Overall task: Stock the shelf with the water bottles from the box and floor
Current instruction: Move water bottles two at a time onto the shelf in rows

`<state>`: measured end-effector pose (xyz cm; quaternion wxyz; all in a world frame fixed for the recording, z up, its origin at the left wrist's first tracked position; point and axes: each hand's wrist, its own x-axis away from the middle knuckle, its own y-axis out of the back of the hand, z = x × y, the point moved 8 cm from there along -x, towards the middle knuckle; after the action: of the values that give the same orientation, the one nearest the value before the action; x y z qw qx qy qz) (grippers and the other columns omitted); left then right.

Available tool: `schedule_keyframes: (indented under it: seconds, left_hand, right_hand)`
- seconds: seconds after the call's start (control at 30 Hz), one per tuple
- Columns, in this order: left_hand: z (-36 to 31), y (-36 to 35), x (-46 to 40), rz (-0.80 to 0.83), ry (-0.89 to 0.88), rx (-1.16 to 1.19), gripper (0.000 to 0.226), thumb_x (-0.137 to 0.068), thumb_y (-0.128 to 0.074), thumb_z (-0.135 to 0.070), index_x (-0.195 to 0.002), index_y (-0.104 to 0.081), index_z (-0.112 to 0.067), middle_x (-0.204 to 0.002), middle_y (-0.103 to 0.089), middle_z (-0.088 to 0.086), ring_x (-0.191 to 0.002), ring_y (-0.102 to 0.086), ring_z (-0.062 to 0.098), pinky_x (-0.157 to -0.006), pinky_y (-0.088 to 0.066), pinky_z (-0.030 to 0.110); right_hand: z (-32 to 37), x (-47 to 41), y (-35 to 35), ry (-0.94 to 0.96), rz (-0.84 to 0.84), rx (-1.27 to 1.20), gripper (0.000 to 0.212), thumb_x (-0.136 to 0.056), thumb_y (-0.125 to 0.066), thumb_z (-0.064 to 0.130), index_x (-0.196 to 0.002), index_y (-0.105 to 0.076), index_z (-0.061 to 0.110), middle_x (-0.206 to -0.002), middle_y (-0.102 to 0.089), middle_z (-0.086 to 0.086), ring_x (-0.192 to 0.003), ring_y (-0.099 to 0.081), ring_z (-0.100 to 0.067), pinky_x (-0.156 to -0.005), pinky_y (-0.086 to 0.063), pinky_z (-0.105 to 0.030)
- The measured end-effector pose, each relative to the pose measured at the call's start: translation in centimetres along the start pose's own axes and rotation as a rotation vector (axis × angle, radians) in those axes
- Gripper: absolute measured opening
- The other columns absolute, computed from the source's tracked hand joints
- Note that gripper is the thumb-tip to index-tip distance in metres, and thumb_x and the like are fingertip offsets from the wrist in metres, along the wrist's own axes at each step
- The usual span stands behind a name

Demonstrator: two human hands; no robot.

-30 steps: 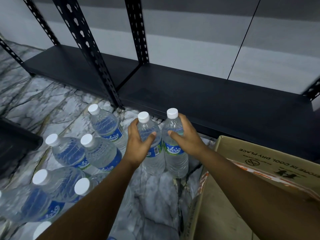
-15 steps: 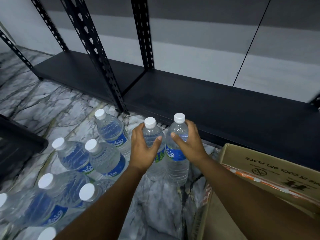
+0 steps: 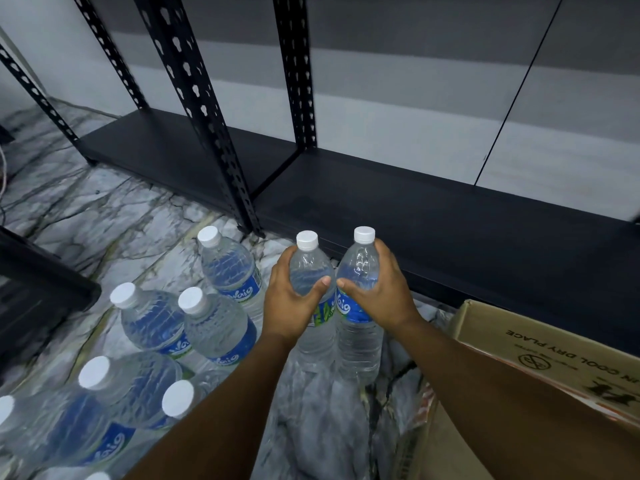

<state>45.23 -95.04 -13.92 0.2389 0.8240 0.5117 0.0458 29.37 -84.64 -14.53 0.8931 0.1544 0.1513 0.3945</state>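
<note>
My left hand (image 3: 289, 299) grips the shoulder of one clear water bottle (image 3: 317, 341) with a white cap. My right hand (image 3: 381, 294) grips a second bottle (image 3: 360, 344) right beside it; the two bottles touch, upright, above the marble floor. Several more bottles (image 3: 214, 327) with blue labels stand on the floor to the left. The low black shelf (image 3: 433, 223) lies just beyond my hands and holds nothing. The cardboard box (image 3: 540, 344) is at the lower right, its inside hidden.
Black perforated shelf uprights (image 3: 204, 112) rise at the shelf's front edge, left of my hands. A second black shelf bay (image 3: 162, 147) extends to the left. A dark object (image 3: 38, 285) sits at the far left. A grey wall backs the shelf.
Both hands have lifted the two bottles slightly and carried them closer to the shelf edge. My view has shifted, showing more of the shelf and wall.
</note>
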Motion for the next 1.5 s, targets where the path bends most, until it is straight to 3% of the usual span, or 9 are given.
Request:
schedule_keyframes:
  seconds: [0.2, 0.37, 0.47, 0.6, 0.7, 0.93, 1.23, 1.37, 1.5]
  left_hand:
    - [-0.2, -0.8, -0.3, -0.004, -0.004, 0.004, 0.082, -0.076, -0.076, -0.043, -0.144, -0.031, -0.037, -0.141, -0.038, -0.009, -0.128, -0.035, 0.004, -0.101, -0.033, 0.026]
    - [0.2, -0.8, 0.1, 0.040, -0.003, 0.095, 0.083, -0.076, -0.080, -0.035, -0.136, -0.025, -0.053, -0.140, -0.040, -0.019, -0.130, -0.039, -0.001, -0.104, -0.037, 0.023]
    - [0.1, -0.6, 0.0, 0.047, 0.006, 0.099, 0.082, -0.076, -0.080, -0.034, -0.135, -0.026, -0.052, -0.139, -0.042, -0.019, -0.129, -0.040, 0.001, -0.102, -0.038, 0.021]
    - [0.2, -0.3, 0.0, 0.020, 0.027, 0.095, 0.085, -0.074, -0.081, -0.035, -0.140, -0.028, -0.046, -0.134, -0.042, -0.022, -0.123, -0.040, -0.002, -0.089, -0.033, 0.004]
    - [0.2, -0.3, -0.1, 0.018, 0.021, 0.106, 0.082, -0.075, -0.080, -0.035, -0.136, -0.028, -0.049, -0.137, -0.041, -0.019, -0.126, -0.038, 0.000, -0.092, -0.033, 0.010]
    - [1.0, -0.9, -0.5, -0.005, 0.038, 0.121, 0.079, -0.075, -0.080, -0.038, -0.140, -0.034, -0.041, -0.142, -0.044, -0.009, -0.132, -0.042, 0.010, -0.108, -0.041, 0.038]
    - [-0.3, -1.0, -0.9, -0.017, 0.038, 0.119, 0.066, -0.076, -0.079, -0.030, -0.122, -0.038, -0.055, -0.124, -0.056, -0.011, -0.114, -0.055, 0.005, -0.096, -0.049, 0.031]
    - [-0.6, -1.5, -0.8, 0.005, 0.052, 0.112, 0.063, -0.070, -0.076, -0.039, -0.122, -0.044, -0.052, -0.118, -0.060, -0.009, -0.110, -0.059, 0.008, -0.094, -0.052, 0.039]
    - [-0.5, -0.7, -0.1, -0.028, 0.072, 0.122, 0.061, -0.073, -0.078, -0.031, -0.123, -0.048, -0.045, -0.115, -0.062, -0.012, -0.106, -0.061, 0.007, -0.093, -0.053, 0.041]
  right_hand:
    - [-0.3, -0.5, 0.3, -0.010, -0.061, 0.003, 0.086, -0.070, -0.083, 0.038, -0.141, -0.035, 0.027, -0.133, -0.050, 0.005, -0.114, -0.051, -0.009, -0.092, -0.044, -0.025]
    - [-0.9, -0.5, 0.1, -0.048, -0.046, -0.029, 0.085, -0.069, -0.084, 0.039, -0.138, -0.037, 0.025, -0.129, -0.053, 0.004, -0.112, -0.054, -0.010, -0.091, -0.046, -0.025]
    - [-0.9, -0.5, -0.1, -0.041, -0.031, -0.052, 0.086, -0.069, -0.084, 0.039, -0.140, -0.037, 0.026, -0.132, -0.052, 0.003, -0.117, -0.054, -0.012, -0.096, -0.048, -0.031]
    - [-0.4, -0.4, -0.3, -0.013, -0.015, -0.040, 0.088, -0.070, -0.085, 0.033, -0.141, -0.035, 0.029, -0.133, -0.046, 0.007, -0.115, -0.049, -0.006, -0.091, -0.043, -0.020]
    - [-0.4, -0.5, -0.3, -0.010, -0.029, -0.019, 0.089, -0.070, -0.085, 0.033, -0.143, -0.034, 0.029, -0.127, -0.043, 0.011, -0.111, -0.045, -0.002, -0.084, -0.035, -0.008]
    - [-1.2, -0.8, -0.4, -0.026, -0.105, 0.000, 0.082, -0.072, -0.082, 0.036, -0.140, -0.038, 0.024, -0.128, -0.050, 0.002, -0.115, -0.052, -0.011, -0.091, -0.046, -0.026]
    - [-0.9, -0.6, 0.0, -0.073, -0.204, 0.019, 0.074, -0.074, -0.080, 0.026, -0.138, -0.043, 0.021, -0.120, -0.050, 0.003, -0.101, -0.048, -0.005, -0.073, -0.032, -0.003]
    - [-1.0, 0.0, 0.4, -0.089, -0.189, 0.030, 0.074, -0.074, -0.080, 0.028, -0.137, -0.043, 0.024, -0.119, -0.051, 0.002, -0.102, -0.050, -0.009, -0.081, -0.041, -0.021]
    - [-0.2, 0.3, 0.7, -0.057, -0.171, 0.055, 0.075, -0.073, -0.081, 0.026, -0.138, -0.044, 0.023, -0.114, -0.048, 0.007, -0.100, -0.050, -0.008, -0.081, -0.042, -0.024]
